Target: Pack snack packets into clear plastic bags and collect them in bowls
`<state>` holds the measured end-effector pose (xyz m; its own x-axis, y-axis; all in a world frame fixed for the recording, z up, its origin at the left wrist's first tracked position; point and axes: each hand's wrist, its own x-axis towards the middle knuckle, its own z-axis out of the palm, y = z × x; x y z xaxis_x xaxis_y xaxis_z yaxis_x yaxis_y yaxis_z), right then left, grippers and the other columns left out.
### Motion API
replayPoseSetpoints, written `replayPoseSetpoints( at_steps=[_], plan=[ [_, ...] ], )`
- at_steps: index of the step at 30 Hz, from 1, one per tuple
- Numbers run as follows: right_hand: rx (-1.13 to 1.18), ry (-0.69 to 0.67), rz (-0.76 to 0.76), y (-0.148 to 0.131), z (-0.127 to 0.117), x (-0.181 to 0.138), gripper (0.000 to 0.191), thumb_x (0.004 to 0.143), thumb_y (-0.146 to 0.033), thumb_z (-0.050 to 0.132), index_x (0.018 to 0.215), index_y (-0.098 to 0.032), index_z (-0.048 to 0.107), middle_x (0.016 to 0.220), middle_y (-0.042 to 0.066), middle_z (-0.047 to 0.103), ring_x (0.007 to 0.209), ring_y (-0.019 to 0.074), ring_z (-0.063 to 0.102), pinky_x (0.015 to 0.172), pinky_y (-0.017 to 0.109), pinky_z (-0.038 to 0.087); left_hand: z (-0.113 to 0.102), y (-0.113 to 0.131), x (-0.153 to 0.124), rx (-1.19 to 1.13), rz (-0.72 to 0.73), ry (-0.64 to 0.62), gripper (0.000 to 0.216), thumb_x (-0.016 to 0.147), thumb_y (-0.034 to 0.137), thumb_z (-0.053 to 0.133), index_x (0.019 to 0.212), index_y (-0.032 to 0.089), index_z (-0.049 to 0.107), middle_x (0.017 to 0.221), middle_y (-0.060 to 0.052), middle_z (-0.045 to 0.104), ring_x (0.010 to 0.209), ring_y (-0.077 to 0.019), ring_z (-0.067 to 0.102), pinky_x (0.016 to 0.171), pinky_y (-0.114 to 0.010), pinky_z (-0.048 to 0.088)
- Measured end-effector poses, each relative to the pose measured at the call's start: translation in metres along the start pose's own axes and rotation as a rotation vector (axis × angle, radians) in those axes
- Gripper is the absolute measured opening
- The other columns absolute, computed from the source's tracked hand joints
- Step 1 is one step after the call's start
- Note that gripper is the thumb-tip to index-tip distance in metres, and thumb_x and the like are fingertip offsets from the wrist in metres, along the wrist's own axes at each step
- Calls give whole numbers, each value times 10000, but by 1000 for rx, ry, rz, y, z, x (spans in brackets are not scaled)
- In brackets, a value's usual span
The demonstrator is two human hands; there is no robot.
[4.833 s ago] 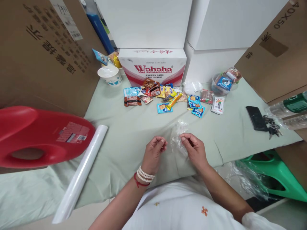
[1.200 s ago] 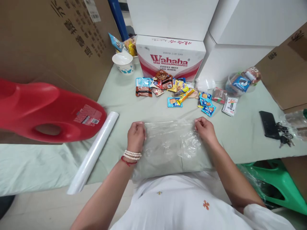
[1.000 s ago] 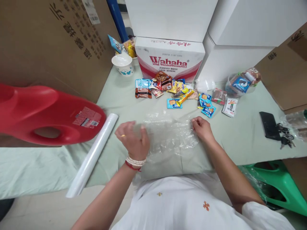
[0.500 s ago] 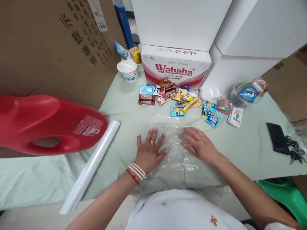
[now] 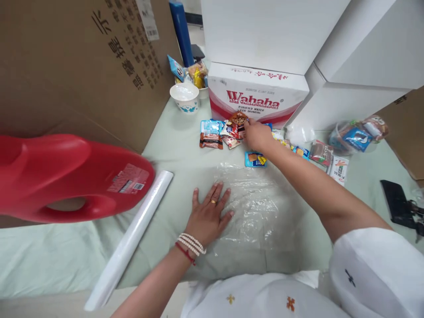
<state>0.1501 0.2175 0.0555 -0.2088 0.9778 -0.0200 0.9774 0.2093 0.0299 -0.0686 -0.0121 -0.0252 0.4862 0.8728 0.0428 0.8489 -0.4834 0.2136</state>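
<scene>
My left hand [image 5: 212,216] lies flat with fingers spread on the left edge of a clear plastic sheet [image 5: 261,207], which is spread on the green cloth. My right hand [image 5: 259,134] reaches into the snack packets at the foot of the white and red box. Its fingers are curled against a brown snack packet [image 5: 239,118], and the fingertips are partly hidden. Left of it are a light blue packet [image 5: 212,127], a brown-wrapped packet [image 5: 211,141] and a red and white packet [image 5: 232,129]. A blue cracker packet [image 5: 254,159] lies just above the sheet.
A red jug [image 5: 76,176] and a white film roll [image 5: 132,238] lie left. Behind stand a paper bowl [image 5: 185,98], the Wahaha box [image 5: 258,90] and a large carton [image 5: 82,66]. Right are a snack tub [image 5: 341,134], a white packet [image 5: 339,169] and a black wallet-like item [image 5: 395,201].
My right hand has left the plastic sheet and moved forward onto the snack packets. My left hand stays flat on the sheet. The view has shifted slightly.
</scene>
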Motion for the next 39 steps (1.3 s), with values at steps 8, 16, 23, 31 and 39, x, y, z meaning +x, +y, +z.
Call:
replayPoseSetpoints(
  at_steps=[8, 16, 23, 31, 39],
  plan=[
    [-49, -125, 46, 18, 16, -3, 436, 832, -323, 720, 1214, -113, 689, 1272, 238, 618, 984, 348, 684, 819, 423, 550, -2, -2, 0, -85, -18, 30, 589, 1031, 506, 445, 1573, 274, 431, 1667, -133, 362, 1531, -326, 371, 1250, -710, 42],
    [116, 297, 28, 31, 15, 13, 457, 988, -470, 532, 1325, -163, 559, 1415, 198, 504, 1172, 357, 569, 872, 443, 533, -1, -2, 0, -103, -22, 57, 561, 1036, 498, 440, 1557, 292, 452, 1669, -119, 362, 1529, -319, 377, 1254, -701, 47],
    [117, 207, 146, -8, 45, 39, 504, 1004, -238, 388, 1491, -107, 399, 1370, 255, 510, 1100, 347, 609, 875, 453, 510, -2, -1, 0, -81, -23, 39, 560, 1039, 496, 434, 1555, 280, 456, 1662, -129, 374, 1523, -321, 385, 1250, -706, 68],
    [71, 158, 24, 4, 29, 26, 415, 929, -182, 494, 1341, -141, 508, 1391, 216, 563, 1162, 340, 597, 918, 442, 503, -1, -1, 1, -30, -9, 28, 553, 1041, 458, 428, 1561, 273, 447, 1672, -134, 353, 1529, -326, 374, 1245, -717, 53],
    [404, 235, 183, 7, 15, 11, 484, 901, -302, 608, 1343, -140, 495, 1194, 156, 697, 1062, 347, 650, 872, 453, 515, 0, -1, 1, -39, -9, 19, 566, 1041, 470, 416, 1566, 263, 437, 1678, -139, 334, 1535, -324, 364, 1238, -727, 35]
  ],
)
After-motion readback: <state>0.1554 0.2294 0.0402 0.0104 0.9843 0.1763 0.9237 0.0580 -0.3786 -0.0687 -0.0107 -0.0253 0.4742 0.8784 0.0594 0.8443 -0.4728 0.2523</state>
